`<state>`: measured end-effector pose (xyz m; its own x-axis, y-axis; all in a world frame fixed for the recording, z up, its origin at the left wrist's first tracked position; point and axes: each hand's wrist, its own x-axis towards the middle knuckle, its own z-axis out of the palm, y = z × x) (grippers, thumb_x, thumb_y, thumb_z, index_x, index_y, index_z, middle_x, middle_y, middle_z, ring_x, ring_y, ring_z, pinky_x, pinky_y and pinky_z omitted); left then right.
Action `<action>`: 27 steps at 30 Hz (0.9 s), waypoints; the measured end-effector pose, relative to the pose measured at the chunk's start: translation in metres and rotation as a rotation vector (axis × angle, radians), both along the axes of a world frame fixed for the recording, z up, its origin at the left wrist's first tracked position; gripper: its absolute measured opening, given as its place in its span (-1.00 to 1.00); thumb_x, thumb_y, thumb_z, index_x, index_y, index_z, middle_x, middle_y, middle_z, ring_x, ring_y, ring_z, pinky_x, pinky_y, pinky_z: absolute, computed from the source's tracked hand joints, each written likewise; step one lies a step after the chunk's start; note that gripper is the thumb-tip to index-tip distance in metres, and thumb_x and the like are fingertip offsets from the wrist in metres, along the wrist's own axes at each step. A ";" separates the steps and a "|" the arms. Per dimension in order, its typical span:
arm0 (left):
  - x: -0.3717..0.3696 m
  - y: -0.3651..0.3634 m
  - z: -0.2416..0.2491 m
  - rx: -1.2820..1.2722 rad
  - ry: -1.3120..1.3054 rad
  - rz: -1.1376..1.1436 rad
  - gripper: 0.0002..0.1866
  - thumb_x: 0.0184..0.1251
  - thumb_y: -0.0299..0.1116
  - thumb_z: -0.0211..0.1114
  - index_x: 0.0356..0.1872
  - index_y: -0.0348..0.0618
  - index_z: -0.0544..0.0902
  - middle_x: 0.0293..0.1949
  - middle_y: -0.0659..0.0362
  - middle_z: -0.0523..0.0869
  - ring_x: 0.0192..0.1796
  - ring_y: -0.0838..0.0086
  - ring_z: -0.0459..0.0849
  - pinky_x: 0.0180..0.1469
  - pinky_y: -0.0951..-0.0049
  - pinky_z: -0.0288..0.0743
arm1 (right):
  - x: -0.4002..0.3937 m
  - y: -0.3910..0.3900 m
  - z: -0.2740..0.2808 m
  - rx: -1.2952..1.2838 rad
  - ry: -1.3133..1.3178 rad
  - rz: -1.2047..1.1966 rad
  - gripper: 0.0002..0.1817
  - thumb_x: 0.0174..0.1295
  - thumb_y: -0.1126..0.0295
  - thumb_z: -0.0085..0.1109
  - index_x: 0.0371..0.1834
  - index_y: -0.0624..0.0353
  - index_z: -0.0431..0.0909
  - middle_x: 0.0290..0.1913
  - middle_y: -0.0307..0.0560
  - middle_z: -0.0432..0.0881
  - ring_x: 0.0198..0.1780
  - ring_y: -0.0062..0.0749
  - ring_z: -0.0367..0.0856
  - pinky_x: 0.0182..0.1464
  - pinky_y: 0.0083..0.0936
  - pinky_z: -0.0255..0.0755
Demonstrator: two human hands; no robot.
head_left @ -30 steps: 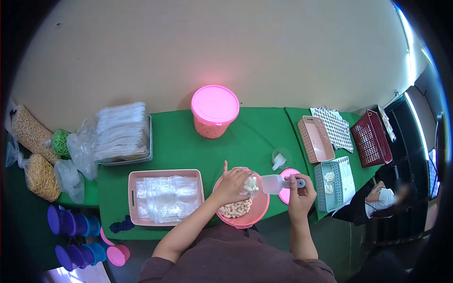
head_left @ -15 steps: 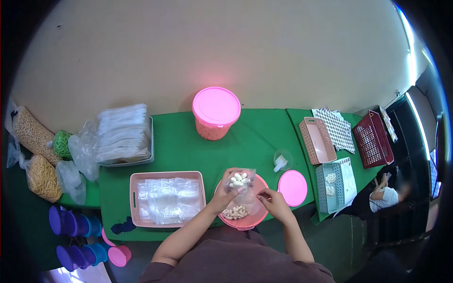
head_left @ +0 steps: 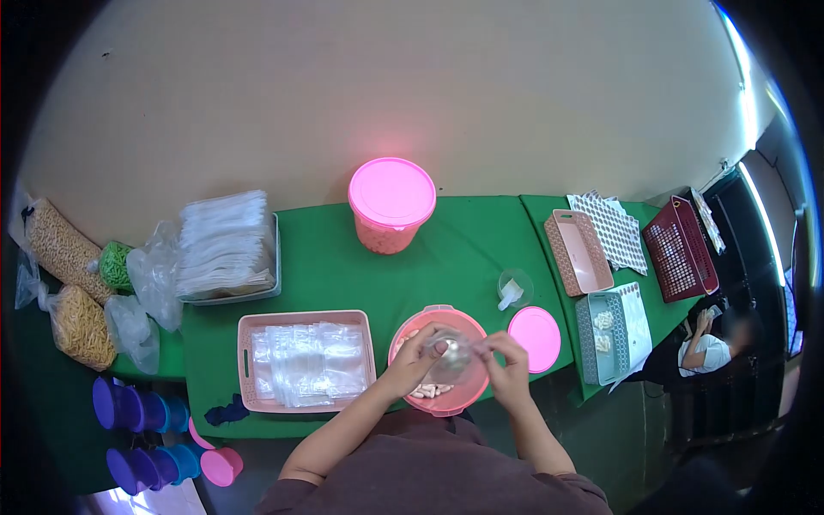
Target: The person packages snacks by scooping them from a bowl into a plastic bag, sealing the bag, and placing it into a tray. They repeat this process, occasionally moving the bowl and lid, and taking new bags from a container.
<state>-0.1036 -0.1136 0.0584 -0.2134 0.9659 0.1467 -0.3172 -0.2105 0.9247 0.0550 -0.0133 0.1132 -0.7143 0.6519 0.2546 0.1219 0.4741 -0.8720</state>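
Over a pink tub [head_left: 470, 397] on the green table, my left hand [head_left: 414, 362] grips a small clear plastic bag [head_left: 453, 364] with whitish pieces in it. The bag is somewhat blurred. My right hand [head_left: 508, 364] is closed in a pinch at the bag's right edge. Pale oblong pieces [head_left: 429, 390] lie in the tub below, partly hidden by the bag and my left hand. A round pink lid [head_left: 534, 339] lies to the right of the tub.
A pink basket [head_left: 245, 365] of flat clear bags stands left. Behind are a lidded pink bucket [head_left: 395, 232] and a tray of stacked white bags [head_left: 225, 245]. A clear dish with a white scoop [head_left: 511, 293] and baskets [head_left: 586, 268] sit right, where another person [head_left: 704, 352] is.
The bag has tipped and turned between my hands. My right hand has come up and left from beside the bag to its edge.
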 end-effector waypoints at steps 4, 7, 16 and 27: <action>0.006 0.001 -0.011 0.025 0.018 -0.020 -0.49 0.50 -0.06 0.08 0.23 -0.26 0.35 0.15 0.12 0.53 0.21 0.41 0.51 0.28 0.34 0.37 | 0.000 -0.008 -0.002 0.063 0.011 0.031 -0.90 0.09 0.57 0.27 -0.34 0.35 0.63 -0.38 0.01 0.63 -0.31 -0.28 0.60 -0.21 -0.51 0.44; 0.012 0.000 -0.005 0.079 -0.222 -0.100 -0.39 0.45 -0.12 0.19 0.33 -0.24 0.21 0.17 0.11 0.50 0.23 0.39 0.51 0.30 0.34 0.35 | 0.002 0.002 0.002 0.061 0.006 -0.107 -0.91 0.21 0.54 0.20 -0.30 0.35 0.61 -0.43 0.00 0.60 -0.37 -0.35 0.59 -0.29 -0.49 0.43; 0.075 -0.007 -0.048 -0.339 -0.143 -0.582 -0.32 0.37 0.00 0.26 0.30 -0.24 0.26 0.11 0.13 0.53 0.13 0.47 0.53 0.17 0.40 0.44 | 0.018 -0.011 0.001 0.195 -0.387 -0.065 -0.90 0.26 0.48 0.14 -0.20 0.23 0.57 -0.43 0.20 0.60 -0.41 0.08 0.63 -0.41 -0.25 0.45; 0.090 -0.012 -0.046 -0.428 -0.294 -0.718 -0.38 0.49 0.04 0.06 0.28 -0.31 0.31 0.15 0.13 0.53 0.17 0.47 0.52 0.27 0.37 0.37 | 0.040 0.001 -0.029 0.225 -0.557 -0.091 -0.83 0.27 0.46 0.10 -0.14 0.26 0.60 -0.49 0.18 0.61 -0.46 -0.02 0.65 -0.42 -0.30 0.41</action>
<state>-0.0132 -0.1258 0.0123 0.4933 0.8408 -0.2230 -0.4772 0.4759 0.7388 0.0946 -0.0123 0.0843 -0.7237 0.6901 -0.0029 0.5799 0.6058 -0.5447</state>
